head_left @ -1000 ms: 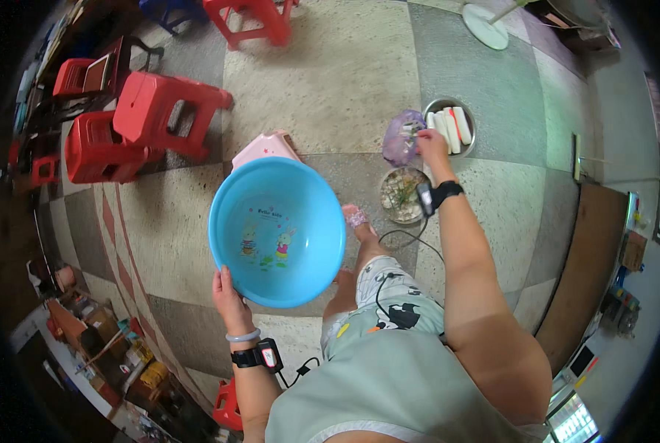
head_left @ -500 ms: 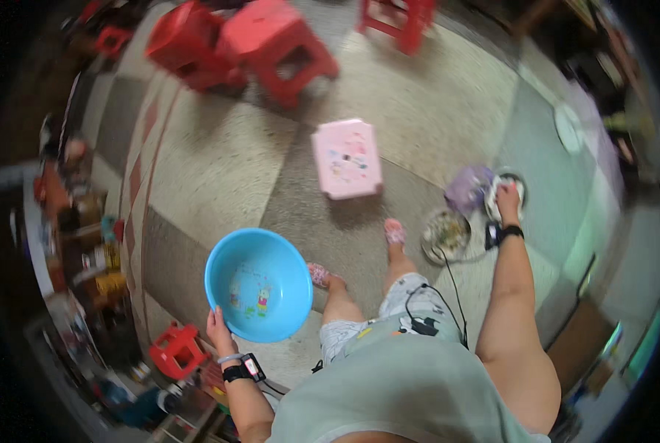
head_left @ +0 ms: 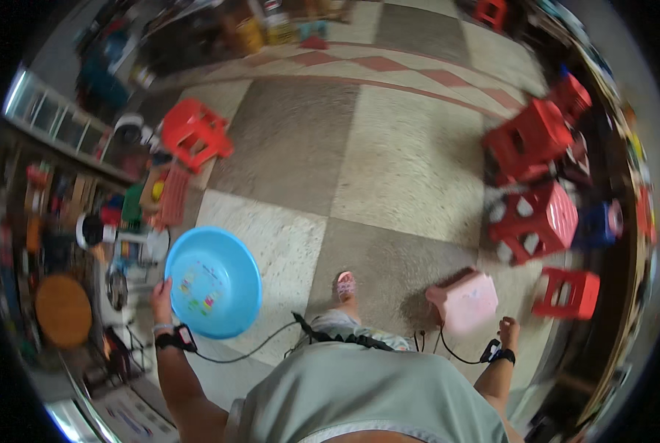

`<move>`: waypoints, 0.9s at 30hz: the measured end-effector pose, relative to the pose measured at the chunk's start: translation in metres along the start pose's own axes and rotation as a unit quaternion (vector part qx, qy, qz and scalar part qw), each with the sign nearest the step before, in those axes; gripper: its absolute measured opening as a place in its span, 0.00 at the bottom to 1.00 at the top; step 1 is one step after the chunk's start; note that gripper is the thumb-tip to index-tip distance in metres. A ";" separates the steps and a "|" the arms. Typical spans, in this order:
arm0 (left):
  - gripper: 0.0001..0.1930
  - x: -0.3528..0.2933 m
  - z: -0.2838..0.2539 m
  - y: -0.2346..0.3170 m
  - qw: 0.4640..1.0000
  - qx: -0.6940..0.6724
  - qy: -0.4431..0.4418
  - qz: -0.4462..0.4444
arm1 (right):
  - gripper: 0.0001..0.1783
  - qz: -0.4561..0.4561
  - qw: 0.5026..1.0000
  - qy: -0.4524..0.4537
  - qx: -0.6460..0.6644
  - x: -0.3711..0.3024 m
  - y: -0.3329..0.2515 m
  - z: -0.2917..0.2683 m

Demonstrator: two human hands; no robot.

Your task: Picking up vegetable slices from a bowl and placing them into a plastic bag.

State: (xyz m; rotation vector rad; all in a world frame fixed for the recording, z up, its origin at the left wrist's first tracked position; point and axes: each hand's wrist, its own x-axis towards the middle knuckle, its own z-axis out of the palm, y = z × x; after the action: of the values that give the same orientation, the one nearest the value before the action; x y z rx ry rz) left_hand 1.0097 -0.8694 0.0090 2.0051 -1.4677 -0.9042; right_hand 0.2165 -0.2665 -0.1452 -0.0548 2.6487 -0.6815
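My left hand [head_left: 161, 301] grips the rim of a round light-blue plastic basin [head_left: 245, 277], its fingers closed on the left edge. Printed cartoon figures show on the bottom of the basin, and I see nothing lying in it. My right hand [head_left: 508, 332] hangs at my right side with its fingers loosely curled, and nothing shows in it. Nearest to that hand is a small pink stool [head_left: 472, 303], just to its left. A dark band with a small device and cable is strapped on each wrist.
Red plastic stools [head_left: 531, 140] stand along the right, beside a long shelf edge. At the left are another red stool [head_left: 195, 131], a red crate [head_left: 173, 195], a round wooden seat [head_left: 63, 311] and cluttered shelving. Checkered tiles [head_left: 411, 155] cover the floor ahead.
My view has swung left. My right hand has left the bowl and pale cloth on the floor, which are out of view. The basin stays in my left hand.
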 end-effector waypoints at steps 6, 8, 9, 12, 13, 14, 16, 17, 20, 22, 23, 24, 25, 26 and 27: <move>0.15 -0.005 -0.043 -0.009 0.992 0.063 0.101 0.029 | 0.14 -0.123 0.973 -0.132 -0.142 0.101 -0.039 0.032; 0.15 0.043 -0.033 -0.052 1.000 0.000 0.016 -0.011 | 0.14 -0.330 0.804 -0.118 -0.480 0.182 -0.006 -0.013; 0.14 0.050 -0.006 -0.027 0.999 0.038 0.018 0.006 | 0.11 -0.244 0.831 -0.126 -0.483 0.177 -0.002 0.006; 0.14 0.096 0.033 -0.018 0.999 -0.001 -0.042 0.001 | 0.09 -0.275 0.737 -0.089 -0.611 0.181 -0.020 -0.023; 0.16 0.101 0.040 -0.004 0.999 0.041 -0.018 0.006 | 0.09 -0.243 0.758 -0.108 -0.595 0.180 -0.038 -0.009; 0.17 0.113 0.045 -0.007 0.994 0.106 -0.001 -0.014 | 0.09 -0.195 0.795 -0.125 -0.561 0.182 -0.066 0.023; 0.18 0.119 0.074 0.007 0.996 -0.043 0.018 -0.074 | 0.10 -0.177 0.813 -0.142 -0.537 0.205 -0.141 0.050; 0.18 0.133 0.084 0.003 0.996 -0.045 0.018 -0.075 | 0.10 -0.175 0.818 -0.142 -0.529 0.209 -0.177 0.072; 0.20 0.179 0.104 0.003 0.983 -0.081 0.115 -0.115 | 0.11 -0.212 0.819 -0.121 -0.520 0.263 -0.309 0.110; 0.21 0.194 0.102 0.037 0.971 -0.121 0.133 -0.157 | 0.12 -0.268 0.807 -0.092 -0.518 0.305 -0.410 0.130; 0.21 0.200 0.101 0.059 0.968 -0.124 0.139 -0.167 | 0.12 -0.301 0.803 -0.076 -0.509 0.327 -0.467 0.146; 0.22 0.209 0.099 0.079 0.950 -0.208 0.160 -0.167 | 0.12 -0.334 0.799 -0.063 -0.496 0.347 -0.526 0.166; 0.24 0.221 0.097 0.090 0.924 -0.291 0.183 -0.166 | 0.13 -0.365 0.798 -0.050 -0.478 0.365 -0.588 0.186; 0.24 0.214 0.091 0.086 0.911 -0.294 0.212 -0.194 | 0.13 -0.420 0.780 -0.046 -0.462 0.387 -0.684 0.218; 0.24 0.248 0.088 0.092 0.899 -0.330 0.202 -0.205 | 0.14 -0.437 0.792 -0.032 -0.425 0.391 -0.716 0.230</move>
State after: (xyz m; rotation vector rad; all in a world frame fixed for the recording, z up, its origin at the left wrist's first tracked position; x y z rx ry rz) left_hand 0.9355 -1.1339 -0.0385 1.8271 -0.4196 -0.9108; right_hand -0.0958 -1.0542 -0.1377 -1.5708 2.5189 0.3671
